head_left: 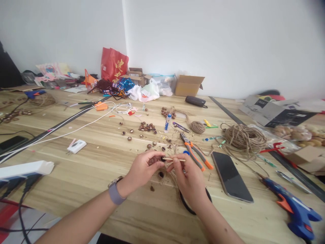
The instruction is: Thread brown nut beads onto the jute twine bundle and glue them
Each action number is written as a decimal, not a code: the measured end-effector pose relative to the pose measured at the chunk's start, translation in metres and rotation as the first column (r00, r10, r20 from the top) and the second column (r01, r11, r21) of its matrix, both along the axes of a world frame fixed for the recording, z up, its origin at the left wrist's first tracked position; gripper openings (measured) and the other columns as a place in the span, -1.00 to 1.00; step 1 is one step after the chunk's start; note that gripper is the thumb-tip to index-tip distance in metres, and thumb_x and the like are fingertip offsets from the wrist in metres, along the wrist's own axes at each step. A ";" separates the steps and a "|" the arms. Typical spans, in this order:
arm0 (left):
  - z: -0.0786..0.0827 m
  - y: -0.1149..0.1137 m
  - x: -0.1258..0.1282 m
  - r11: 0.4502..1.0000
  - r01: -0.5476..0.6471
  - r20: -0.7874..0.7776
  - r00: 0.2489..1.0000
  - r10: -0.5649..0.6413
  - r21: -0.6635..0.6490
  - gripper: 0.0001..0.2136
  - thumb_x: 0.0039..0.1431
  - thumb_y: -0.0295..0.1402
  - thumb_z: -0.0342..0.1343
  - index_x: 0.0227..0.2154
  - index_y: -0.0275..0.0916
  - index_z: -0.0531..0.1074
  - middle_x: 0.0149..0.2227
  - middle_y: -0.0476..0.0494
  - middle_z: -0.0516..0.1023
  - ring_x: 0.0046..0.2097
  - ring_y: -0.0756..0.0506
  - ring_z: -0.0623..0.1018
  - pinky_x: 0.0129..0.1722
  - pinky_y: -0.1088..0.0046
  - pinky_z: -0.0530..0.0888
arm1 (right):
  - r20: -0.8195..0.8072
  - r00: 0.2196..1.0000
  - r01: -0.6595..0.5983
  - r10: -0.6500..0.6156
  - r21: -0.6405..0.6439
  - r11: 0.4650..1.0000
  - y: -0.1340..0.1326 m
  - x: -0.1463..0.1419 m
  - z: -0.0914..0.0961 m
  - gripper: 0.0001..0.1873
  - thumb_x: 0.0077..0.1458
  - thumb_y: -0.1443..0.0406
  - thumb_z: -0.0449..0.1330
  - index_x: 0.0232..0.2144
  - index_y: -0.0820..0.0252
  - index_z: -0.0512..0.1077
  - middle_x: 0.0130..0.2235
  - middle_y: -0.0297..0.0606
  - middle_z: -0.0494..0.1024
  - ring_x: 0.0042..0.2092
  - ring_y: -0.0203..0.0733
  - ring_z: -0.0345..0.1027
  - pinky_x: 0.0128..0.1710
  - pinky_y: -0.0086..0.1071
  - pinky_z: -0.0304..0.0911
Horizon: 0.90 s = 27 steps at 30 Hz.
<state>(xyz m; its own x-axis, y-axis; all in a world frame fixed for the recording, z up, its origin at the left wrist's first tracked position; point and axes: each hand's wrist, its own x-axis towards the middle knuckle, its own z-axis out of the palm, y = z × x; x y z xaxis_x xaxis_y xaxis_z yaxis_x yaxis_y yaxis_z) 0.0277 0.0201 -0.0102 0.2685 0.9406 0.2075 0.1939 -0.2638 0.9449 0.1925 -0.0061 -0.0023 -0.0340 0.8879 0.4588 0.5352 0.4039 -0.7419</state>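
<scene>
Pinched in the fingers of my left hand (142, 169) is a small brown nutshell (163, 158) with a dark hollow facing right. My right hand (190, 179) grips a thin wooden stick (168, 159), and its tip is at the shell's opening. Whether the tip touches the inside is too small to tell. Another hollow nutshell (160, 174) lies on the table just below my hands. Beyond them is a cluster of nutshells (147, 126). A black loop (187, 206) is partly hidden under my right hand.
Orange-handled pliers (194, 152), a phone (232, 176) and a blue glue gun (291, 206) lie to the right. Twine coils (243, 139) sit behind the phone. A glue bottle (167, 122) stands ahead. A power strip (27, 171) and white cable (76, 130) are left.
</scene>
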 end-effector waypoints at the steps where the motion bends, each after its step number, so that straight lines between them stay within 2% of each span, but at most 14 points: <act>1: 0.000 0.000 0.000 1.000 -0.002 -0.005 1.000 0.002 0.002 -0.74 0.07 -0.28 0.16 -0.17 -0.25 0.51 -0.44 -0.03 0.44 -0.41 0.00 0.41 -0.41 0.52 0.35 | -0.005 1.000 -0.005 0.005 -0.008 1.000 0.000 0.000 0.000 -0.80 0.24 0.22 -0.04 -0.34 0.14 0.33 -0.54 -0.34 0.56 -0.49 -0.25 0.47 -0.51 -0.46 0.28; 7: 0.002 0.000 0.000 1.000 -0.008 -0.008 1.000 0.008 -0.007 -0.73 0.08 -0.27 0.16 -0.17 -0.26 0.51 -0.44 -0.04 0.46 -0.40 -0.01 0.42 -0.41 0.51 0.37 | -0.016 1.000 -0.001 0.000 -0.041 0.999 0.001 -0.001 0.001 -0.78 0.24 0.19 -0.05 -0.33 0.13 0.32 -0.54 -0.31 0.56 -0.48 -0.21 0.48 -0.47 -0.41 0.31; 15: 0.001 -0.001 0.002 0.998 0.000 0.036 0.999 0.003 -0.058 -0.72 0.06 -0.28 0.18 -0.17 -0.28 0.50 -0.41 -0.06 0.48 -0.38 -0.02 0.44 -0.38 0.50 0.39 | -0.027 1.000 -0.002 0.000 -0.069 0.998 0.001 -0.001 0.001 -0.79 0.23 0.19 -0.05 -0.33 0.12 0.32 -0.58 -0.34 0.54 -0.53 -0.22 0.45 -0.53 -0.42 0.29; 21: -0.004 0.001 0.003 0.992 0.060 0.169 0.985 -0.040 -0.115 -0.50 0.04 -0.32 0.22 0.08 -0.23 0.31 -0.27 -0.09 0.50 -0.27 -0.03 0.48 -0.28 0.48 0.41 | -0.053 0.999 0.000 -0.004 -0.063 0.998 0.001 0.000 0.004 -0.79 0.21 0.18 -0.05 -0.36 0.11 0.30 -0.59 -0.35 0.54 -0.56 -0.20 0.44 -0.54 -0.40 0.30; 27: -0.004 0.002 0.002 0.987 0.089 0.124 0.990 -0.072 -0.137 -0.50 -0.01 -0.27 0.25 0.02 -0.24 0.35 -0.35 -0.04 0.43 -0.36 0.00 0.40 -0.36 0.49 0.35 | -0.049 0.999 0.020 -0.023 -0.051 0.999 0.002 0.001 0.004 -0.80 0.20 0.18 -0.05 -0.38 0.11 0.30 -0.61 -0.35 0.52 -0.57 -0.20 0.44 -0.55 -0.40 0.30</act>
<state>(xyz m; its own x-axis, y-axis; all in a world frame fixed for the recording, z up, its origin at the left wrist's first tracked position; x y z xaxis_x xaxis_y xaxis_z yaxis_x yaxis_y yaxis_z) 0.0301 0.0225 -0.0138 0.3260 0.9391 0.1085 0.0623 -0.1358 0.9888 0.1931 -0.0040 0.0020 0.0070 0.9101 0.4143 0.5052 0.3543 -0.7869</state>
